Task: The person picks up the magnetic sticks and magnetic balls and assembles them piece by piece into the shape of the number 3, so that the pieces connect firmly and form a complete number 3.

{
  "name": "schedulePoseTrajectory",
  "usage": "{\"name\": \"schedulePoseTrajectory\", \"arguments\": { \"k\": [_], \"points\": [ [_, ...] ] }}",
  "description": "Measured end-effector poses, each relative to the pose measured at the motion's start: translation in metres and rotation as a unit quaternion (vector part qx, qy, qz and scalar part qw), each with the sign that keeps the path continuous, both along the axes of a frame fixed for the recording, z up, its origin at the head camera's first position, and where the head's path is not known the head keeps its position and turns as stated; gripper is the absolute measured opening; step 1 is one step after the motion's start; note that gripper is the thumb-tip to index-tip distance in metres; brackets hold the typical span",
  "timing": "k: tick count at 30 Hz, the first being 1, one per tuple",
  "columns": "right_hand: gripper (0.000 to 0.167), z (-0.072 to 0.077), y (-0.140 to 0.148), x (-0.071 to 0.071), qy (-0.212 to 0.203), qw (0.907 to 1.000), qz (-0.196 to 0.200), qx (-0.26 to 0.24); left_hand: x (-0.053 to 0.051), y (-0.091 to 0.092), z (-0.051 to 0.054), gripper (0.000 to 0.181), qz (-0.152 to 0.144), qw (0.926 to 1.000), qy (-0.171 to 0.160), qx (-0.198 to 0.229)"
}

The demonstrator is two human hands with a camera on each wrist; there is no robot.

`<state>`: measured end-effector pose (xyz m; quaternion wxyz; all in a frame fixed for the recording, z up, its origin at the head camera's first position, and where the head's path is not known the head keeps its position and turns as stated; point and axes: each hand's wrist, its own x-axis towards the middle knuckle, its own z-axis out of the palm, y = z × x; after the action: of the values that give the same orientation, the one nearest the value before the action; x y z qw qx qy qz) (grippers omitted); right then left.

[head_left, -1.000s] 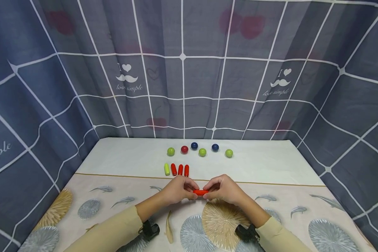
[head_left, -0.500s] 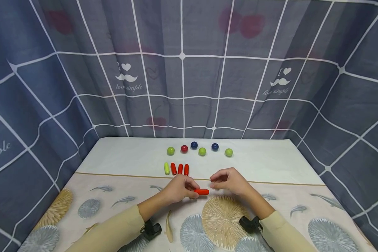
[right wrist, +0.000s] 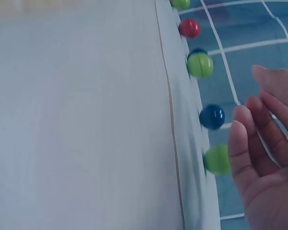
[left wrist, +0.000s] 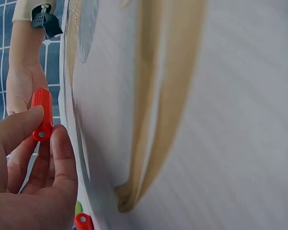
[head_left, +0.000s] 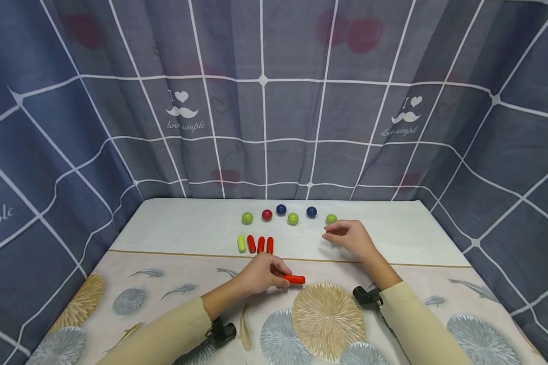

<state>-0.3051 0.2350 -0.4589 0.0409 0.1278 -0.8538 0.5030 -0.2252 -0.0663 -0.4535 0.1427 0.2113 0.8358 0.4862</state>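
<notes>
My left hand (head_left: 261, 275) pinches a short red ribbed rod (head_left: 296, 279) between thumb and fingers, level and just above the patterned cloth. The left wrist view shows the rod's ribbed side and a small pale dot in its rounded end. Farther forward, over the white strip, my right hand (head_left: 352, 239) holds nothing, its fingers loosely bent and thumb apart. Nearest to it is the rightmost green ball (head_left: 331, 218), partly covered by the fingers in the right wrist view. I cannot tell whether they touch.
Along the back lie more balls: green (head_left: 247, 218), red (head_left: 267, 215) and dark blue (head_left: 311, 212). A yellow-green rod (head_left: 241, 244) and three red rods (head_left: 261, 245) stand in a row before them. A checked curtain (head_left: 292, 111) closes off the back and sides.
My right hand has let go of the red rod and moved forward and right toward the rightmost green ball. The left hand keeps the rod, almost in the same place.
</notes>
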Motion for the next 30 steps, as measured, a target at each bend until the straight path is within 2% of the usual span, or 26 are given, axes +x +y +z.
{"name": "schedulePoseTrajectory", "arguments": {
  "k": [10,17,20,26,30],
  "points": [
    [0.021,-0.003,0.013,-0.024,0.061,0.9953,-0.071,0.024,0.001,0.003,-0.001,0.016,-0.005,1.0,-0.002,0.0],
    [0.026,-0.004,0.019,-0.036,0.073,0.9895,-0.119,0.039,0.001,0.007,-0.004,0.016,-0.008,0.9999,-0.011,-0.01],
    [0.03,-0.004,0.02,-0.041,0.065,0.9902,-0.117,0.04,0.001,0.008,-0.004,0.016,-0.003,0.9999,-0.014,-0.008],
    [0.038,-0.006,0.02,-0.049,0.012,0.9937,-0.105,0.038,0.001,0.009,-0.004,0.016,0.006,0.9997,-0.022,-0.002],
    [0.042,-0.007,0.018,-0.052,-0.008,0.994,-0.098,0.047,0.002,0.011,-0.002,0.016,0.009,0.9997,-0.023,-0.006]
  ]
}}
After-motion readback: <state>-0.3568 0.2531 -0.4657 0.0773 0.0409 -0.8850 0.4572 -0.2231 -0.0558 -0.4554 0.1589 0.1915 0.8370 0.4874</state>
